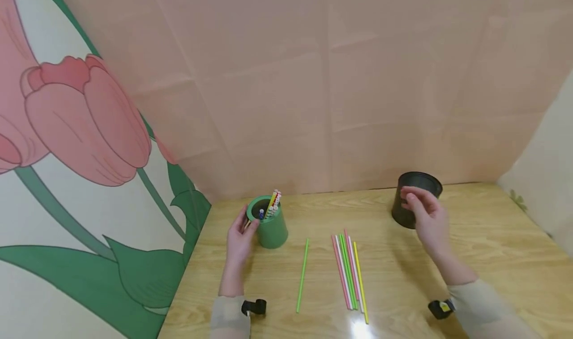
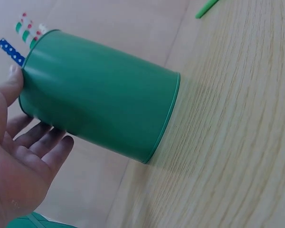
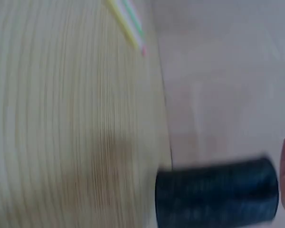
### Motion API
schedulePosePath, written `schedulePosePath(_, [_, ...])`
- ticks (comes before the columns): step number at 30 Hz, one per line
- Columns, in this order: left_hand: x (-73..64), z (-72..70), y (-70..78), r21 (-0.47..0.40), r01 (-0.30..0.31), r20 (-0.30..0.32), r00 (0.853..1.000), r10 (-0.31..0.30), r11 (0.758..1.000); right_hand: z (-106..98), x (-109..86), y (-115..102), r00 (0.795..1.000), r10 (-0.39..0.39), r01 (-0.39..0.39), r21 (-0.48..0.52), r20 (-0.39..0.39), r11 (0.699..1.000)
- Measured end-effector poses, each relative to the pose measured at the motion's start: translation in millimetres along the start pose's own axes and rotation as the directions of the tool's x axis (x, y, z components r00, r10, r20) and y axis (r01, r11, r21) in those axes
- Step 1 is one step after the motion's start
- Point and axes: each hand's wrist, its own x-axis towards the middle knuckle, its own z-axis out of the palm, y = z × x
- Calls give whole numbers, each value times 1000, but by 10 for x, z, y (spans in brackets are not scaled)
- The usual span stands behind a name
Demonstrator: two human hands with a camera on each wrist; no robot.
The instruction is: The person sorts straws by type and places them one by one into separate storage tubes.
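Observation:
At the left, a green cylindrical cup (image 1: 273,232) stands upright on the table with several patterned straws (image 1: 273,203) in it, among them striped, red-dotted and blue-dotted ones. My left hand (image 1: 240,239) holds the cup near its rim; in the left wrist view the thumb (image 2: 12,85) is at the rim and the fingers lie along the side. A black cup (image 1: 403,212) stands at the back right. My right hand (image 1: 427,217) is raised in front of its mouth, fingers loosely bent, nothing seen in them. The right wrist view is blurred, with the black cup (image 3: 216,194) beside the hand.
Between the cups lies a row of pink, white, green and yellow straws (image 1: 349,272). One green straw (image 1: 302,277) lies apart, nearer the green cup. A paper-covered wall (image 1: 313,105) rises behind the wooden table (image 1: 389,299), and a tulip-painted wall (image 1: 85,125) borders it on the left.

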Motion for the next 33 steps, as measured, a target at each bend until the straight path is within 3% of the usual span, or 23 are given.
schedulePosePath(4, [6,-8,5,11,3,-2,1000,-3,1000,-346,163,59,986,-47,68,127,-163,990])
schedulePosePath(6, [6,-12,6,11,-3,-2,1000,3,1000,-505,250,97,973,-68,81,48,-222,996])
schedulePosePath(8, [4,-16,9,2,-6,1,1000,6,1000,-655,326,140,969,-68,46,-96,-238,994])
schedulePosePath(11, [-1,-15,19,-5,-1,1,1000,1,1000,-849,416,195,989,-8,-44,-339,-150,940])
schedulePosePath(14, [-8,-19,28,-4,12,-7,1000,-12,1000,-981,482,246,996,87,-74,-431,11,900])
schedulePosePath(18, [-9,-42,55,-7,7,-21,1000,-7,1000,-1044,558,318,980,122,-40,-444,157,895])
schedulePosePath(23, [-16,-129,156,50,-38,-84,996,42,998,-1033,642,442,970,110,-3,-443,216,896])
schedulePosePath(29, [-89,-255,291,107,-100,-180,977,118,989,-1092,690,536,948,153,-30,-403,278,915])
schedulePosePath(33, [-177,-291,386,102,-152,-197,966,169,983,-1164,700,555,929,214,-61,-445,303,893])
